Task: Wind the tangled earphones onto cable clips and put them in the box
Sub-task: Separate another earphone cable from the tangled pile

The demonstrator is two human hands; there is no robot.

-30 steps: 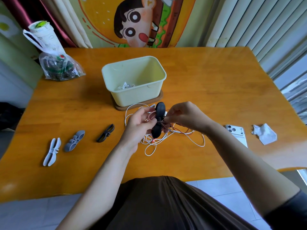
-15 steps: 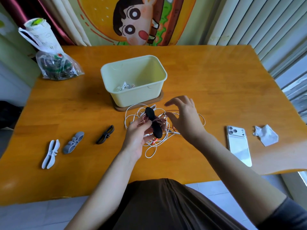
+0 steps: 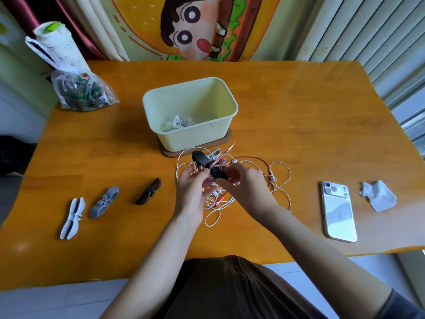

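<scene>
A black cable clip with pink earphone cord wound round its middle is held above the table in front of the pale yellow box. My left hand grips it from the left and below. My right hand holds its lower end from the right. Under both hands lies a tangle of white and red earphone cables. The box holds a few wound earphones. Three spare clips lie at the left: black, grey, white.
The box stands on a brown wooden coaster. A white phone and a crumpled tissue lie at the right. A plastic bag sits at the back left. The table's near edge runs just below the forearms.
My right hand, open and hovering over the cables half a second ago, has come back onto the clip. The clip has tilted, its top end now pointing left.
</scene>
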